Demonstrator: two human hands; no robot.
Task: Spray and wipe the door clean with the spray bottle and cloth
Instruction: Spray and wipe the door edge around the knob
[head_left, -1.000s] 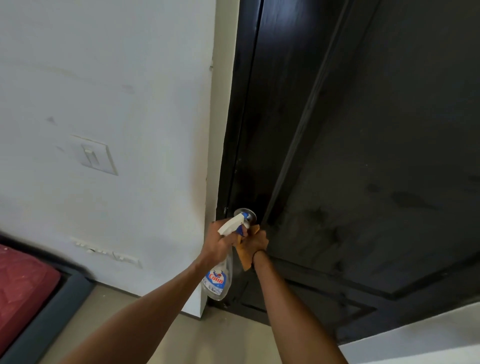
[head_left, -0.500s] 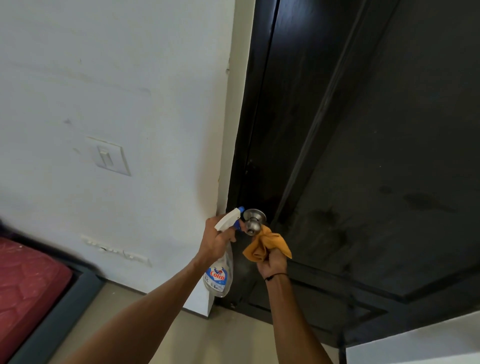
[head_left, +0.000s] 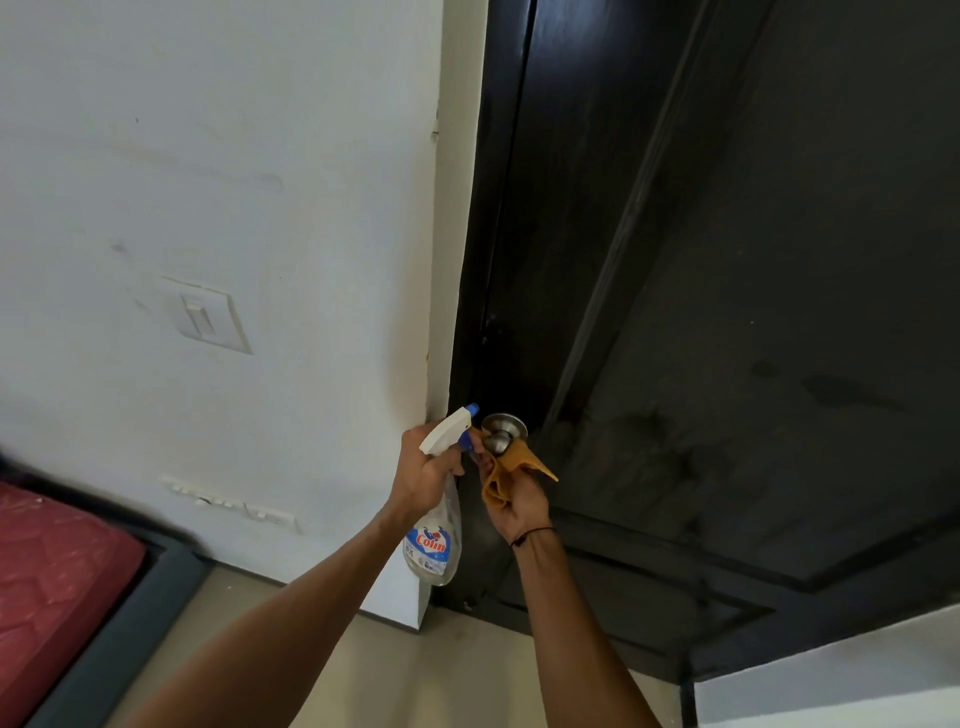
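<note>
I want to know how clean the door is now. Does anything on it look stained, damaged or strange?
Yes. The dark door has dull, blotchy smears on its panel right of the metal knob, patchier than the surface higher up. No damage shows. The orange cloth is beside the knob, not on them.

A home bedroom — a dark wooden panelled door (head_left: 753, 260), a white wall light switch (head_left: 210, 317), a red quilted mattress (head_left: 47, 571) on a grey frame.

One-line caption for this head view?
Left hand grips spray bottle; right hand holds orange cloth at the door knob.
</note>
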